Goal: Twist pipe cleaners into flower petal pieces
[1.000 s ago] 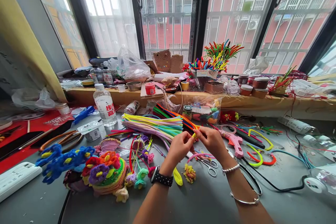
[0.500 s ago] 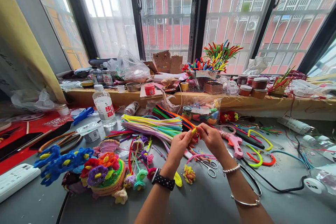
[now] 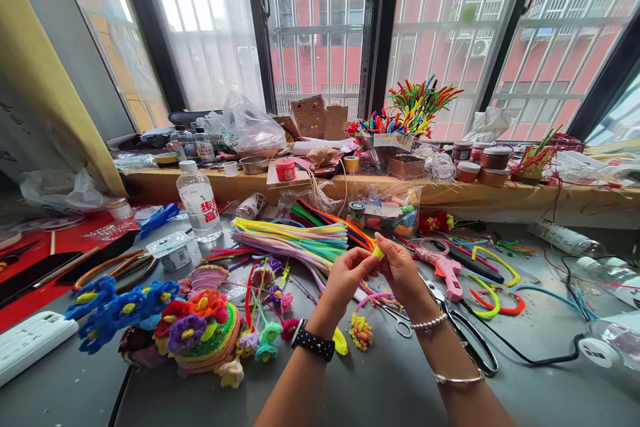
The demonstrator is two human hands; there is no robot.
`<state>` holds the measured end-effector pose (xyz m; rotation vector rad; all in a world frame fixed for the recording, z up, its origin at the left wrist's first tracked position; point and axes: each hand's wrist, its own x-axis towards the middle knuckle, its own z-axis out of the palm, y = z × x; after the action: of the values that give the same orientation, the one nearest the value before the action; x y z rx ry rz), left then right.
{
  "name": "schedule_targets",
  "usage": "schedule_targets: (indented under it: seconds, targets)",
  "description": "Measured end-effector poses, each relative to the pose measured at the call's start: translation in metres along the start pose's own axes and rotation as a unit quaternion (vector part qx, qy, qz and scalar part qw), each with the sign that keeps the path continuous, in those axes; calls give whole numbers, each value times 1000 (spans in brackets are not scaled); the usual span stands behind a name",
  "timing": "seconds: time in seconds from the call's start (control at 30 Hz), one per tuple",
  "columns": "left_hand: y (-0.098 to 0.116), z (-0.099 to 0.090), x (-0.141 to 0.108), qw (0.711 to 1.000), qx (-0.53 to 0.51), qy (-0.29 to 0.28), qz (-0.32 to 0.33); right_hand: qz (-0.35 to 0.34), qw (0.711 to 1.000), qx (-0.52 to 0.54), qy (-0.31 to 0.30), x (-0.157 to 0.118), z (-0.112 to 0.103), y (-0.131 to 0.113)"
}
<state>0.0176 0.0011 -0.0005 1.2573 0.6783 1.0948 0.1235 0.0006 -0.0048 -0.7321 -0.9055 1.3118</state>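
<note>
A small yellow pipe cleaner piece (image 3: 379, 253) shows between my fingertips, most of it hidden. My right hand (image 3: 401, 272) pinches it from the right, thumb and forefinger pointing up. From the other side my left hand (image 3: 349, 278) closes its fingertips on the lower part. Just behind the hands lies a bundle of pastel pipe cleaners (image 3: 295, 240). Below them on the table are a yellow-and-red fuzzy cluster (image 3: 361, 331) and a yellow fuzzy piece (image 3: 340, 341). Small scissors (image 3: 403, 327) lie partly under my right wrist.
Pipe-cleaner flowers (image 3: 187, 333) fill the left front beside a power strip (image 3: 35, 347). A water bottle (image 3: 199, 203) stands behind them. To the right are a pink glue gun (image 3: 449, 275), large black-handled shears (image 3: 473, 340), and bottles. Jars and craft supplies crowd the window ledge (image 3: 240, 185).
Both hands have shifted slightly; the yellow piece has moved a little to the right. My right fingers now point more upward, and the large shears show more beside my right forearm.
</note>
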Motion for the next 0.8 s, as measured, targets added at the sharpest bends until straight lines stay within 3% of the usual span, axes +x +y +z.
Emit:
schedule_targets:
  seconds: [0.13, 0.33, 0.53, 0.8]
  targets:
    - [1, 1, 0, 1000, -7, 7, 16, 7, 999, 39, 19, 0, 5, 0]
    - [-3, -4, 2, 999, -4, -5, -31, -16, 998, -54, 13, 4, -6, -4]
    - [-3, -5, 2, 999, 18, -6, -36, -14, 991, -135, -6, 2, -10, -13]
    - [4, -8, 0, 999, 28, -22, 0, -19, 998, -50, -25, -1, -4, -10]
